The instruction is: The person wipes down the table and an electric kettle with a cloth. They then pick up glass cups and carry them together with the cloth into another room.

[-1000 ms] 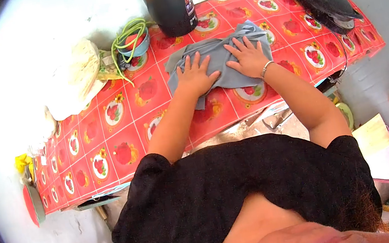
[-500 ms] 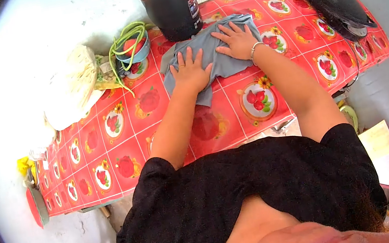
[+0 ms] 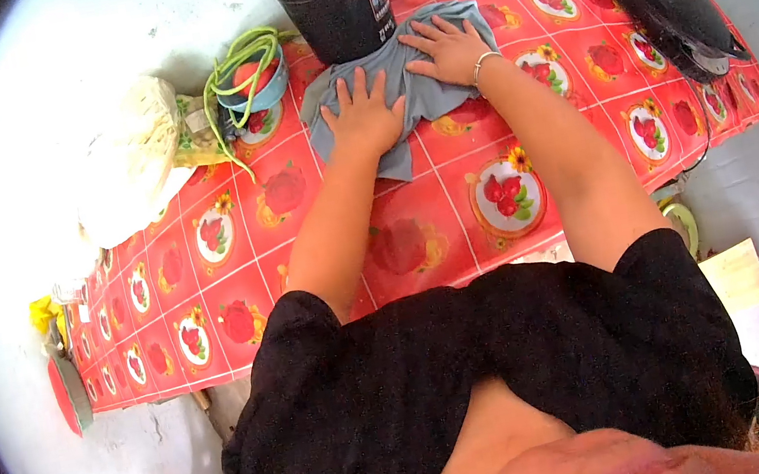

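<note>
Grey cloth (image 3: 424, 95) slid farther forward, up to kettle (image 3: 331, 11)! Left hand (image 3: 365, 124), right hand (image 3: 454, 55) flat on top, fingers spread; little room ahead of left fingers. Bowl (image 3: 269, 91) left of them, on worktop (image 3: 285, 227).

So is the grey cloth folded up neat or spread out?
Spread out, but rumpled: the grey cloth has wrinkles and uneven edges, and lies under the left hand and the right hand.

Illegible print (image 3: 379, 0) on black kettle (image 3: 328, 11)
</note>
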Tool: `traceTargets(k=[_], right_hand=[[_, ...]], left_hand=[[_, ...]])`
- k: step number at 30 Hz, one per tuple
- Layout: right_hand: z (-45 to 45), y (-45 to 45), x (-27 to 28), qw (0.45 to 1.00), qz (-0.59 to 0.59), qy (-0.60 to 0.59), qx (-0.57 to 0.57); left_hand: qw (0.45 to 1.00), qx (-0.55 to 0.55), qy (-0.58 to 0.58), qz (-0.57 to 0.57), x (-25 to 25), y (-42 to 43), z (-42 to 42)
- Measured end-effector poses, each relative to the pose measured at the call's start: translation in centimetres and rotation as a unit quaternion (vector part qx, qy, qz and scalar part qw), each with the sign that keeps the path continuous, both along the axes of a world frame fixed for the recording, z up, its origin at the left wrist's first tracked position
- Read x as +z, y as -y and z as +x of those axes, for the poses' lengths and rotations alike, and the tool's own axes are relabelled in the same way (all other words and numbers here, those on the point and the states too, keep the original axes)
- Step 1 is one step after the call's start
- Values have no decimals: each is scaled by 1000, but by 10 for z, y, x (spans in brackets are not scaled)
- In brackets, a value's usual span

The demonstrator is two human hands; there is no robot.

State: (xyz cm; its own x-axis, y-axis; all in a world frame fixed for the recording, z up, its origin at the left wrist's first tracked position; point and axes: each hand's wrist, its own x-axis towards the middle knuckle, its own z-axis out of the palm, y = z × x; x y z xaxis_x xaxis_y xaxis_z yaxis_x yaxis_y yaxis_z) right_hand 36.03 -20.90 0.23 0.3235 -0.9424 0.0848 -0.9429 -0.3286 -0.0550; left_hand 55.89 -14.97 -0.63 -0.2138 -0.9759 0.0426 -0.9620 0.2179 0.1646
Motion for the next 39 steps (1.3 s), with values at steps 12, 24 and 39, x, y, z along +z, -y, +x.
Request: traceTargets(k=[12, 24, 39], right_hand=[[11, -122, -4, 998, -24, -20, 54], [17, -237, -8, 989, -46, 68, 124], [-95, -252, -2, 998, -23, 54, 31]], left_hand=[[993, -108, 4, -52, 0, -79, 33], [949, -314, 27, -22, 21, -120, 36], [918, -388, -17, -79, 9, -99, -84]])
